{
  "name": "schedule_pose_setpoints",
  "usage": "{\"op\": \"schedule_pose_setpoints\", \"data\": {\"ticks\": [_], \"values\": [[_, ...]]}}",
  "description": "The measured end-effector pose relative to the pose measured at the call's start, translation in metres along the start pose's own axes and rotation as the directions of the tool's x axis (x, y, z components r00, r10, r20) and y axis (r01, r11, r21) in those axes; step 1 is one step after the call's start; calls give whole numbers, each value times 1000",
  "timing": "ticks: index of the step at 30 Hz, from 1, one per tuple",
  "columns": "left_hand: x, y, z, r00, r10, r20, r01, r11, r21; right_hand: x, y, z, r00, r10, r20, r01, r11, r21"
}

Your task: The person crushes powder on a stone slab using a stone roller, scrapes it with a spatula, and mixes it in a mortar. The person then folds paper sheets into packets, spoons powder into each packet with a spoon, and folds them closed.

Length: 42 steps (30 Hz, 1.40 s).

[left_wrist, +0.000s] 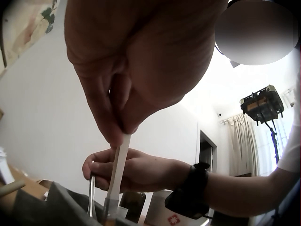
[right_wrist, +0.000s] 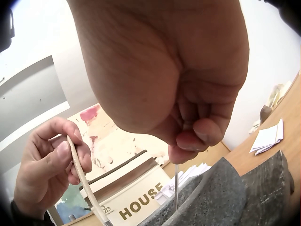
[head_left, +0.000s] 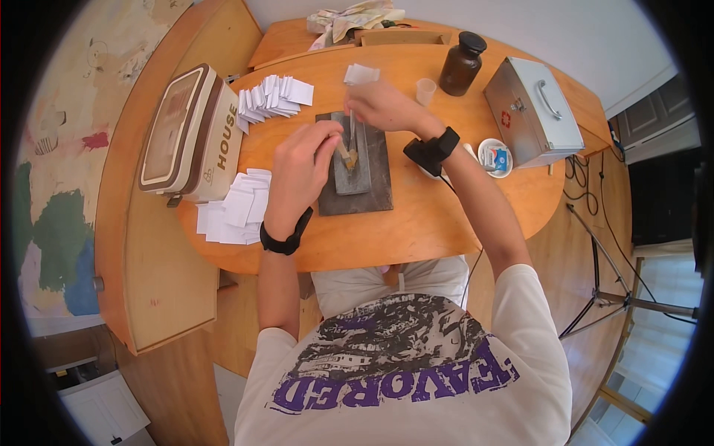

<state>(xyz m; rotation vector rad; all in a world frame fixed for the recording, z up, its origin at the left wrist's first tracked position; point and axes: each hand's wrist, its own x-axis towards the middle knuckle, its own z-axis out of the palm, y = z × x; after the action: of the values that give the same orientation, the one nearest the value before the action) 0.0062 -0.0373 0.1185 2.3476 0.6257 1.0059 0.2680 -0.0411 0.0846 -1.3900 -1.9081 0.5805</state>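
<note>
My left hand (head_left: 301, 167) pinches the pale wooden handle of a small brush (right_wrist: 81, 179). Below the handle is a grey ferrule, and the tip points down at the grey stone trough (head_left: 352, 182). My right hand (head_left: 390, 106) pinches the top of a thin metal rod (left_wrist: 91, 195) between thumb and fingertips; its lower end is over the trough. Yellowish bristles or material show at the brush's tip inside the trough. Under the trough lies a dark flat slab (head_left: 381, 197). The rod's lower end is hidden in the wrist views.
Folded white papers (head_left: 275, 97) and more white slips (head_left: 236, 212) lie left, beside a cream HOUSE box (head_left: 212, 149). A brown bottle (head_left: 462, 65), small clear cup (head_left: 425, 91), metal first-aid case (head_left: 534, 104) and white dish (head_left: 487, 167) stand right. A cable hangs from my right wrist.
</note>
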Motion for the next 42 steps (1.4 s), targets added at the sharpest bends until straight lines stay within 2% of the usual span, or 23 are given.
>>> {"op": "schedule_pose_setpoints", "data": {"ticks": [3,10,12,16,21,31,37,39,42], "values": [[2,-9,9,999,51,-11,-50,998,26,-1,2,1,1000,3,-8,-3,1000,2],[6,-13,10,997,40,-64,-43,998,-36,-3,4,-1,1000,-12,-9,12,1000,-26],[5,-7,4,1000,-16,-9,15,999,-52,-3,3,-1,1000,-5,-4,5,1000,-15],[3,-6,2,998,-30,57,32,999,-28,-2,3,0,1000,7,-1,-7,1000,-3],[6,-15,13,998,59,-10,-59,998,14,-2,3,0,1000,-5,-18,5,1000,-3],[8,-17,14,998,44,-41,-44,999,-5,-4,11,3,999,-12,-29,12,1000,-22],[8,-14,8,998,35,-47,-36,999,-26,-7,6,0,998,63,-5,-63,998,-3],[7,-12,6,999,7,-48,-9,999,-48,-9,5,-1,988,157,9,-158,985,67],[6,-8,2,997,8,-75,-13,998,-67,-10,14,0,987,163,0,-162,982,100]]}}
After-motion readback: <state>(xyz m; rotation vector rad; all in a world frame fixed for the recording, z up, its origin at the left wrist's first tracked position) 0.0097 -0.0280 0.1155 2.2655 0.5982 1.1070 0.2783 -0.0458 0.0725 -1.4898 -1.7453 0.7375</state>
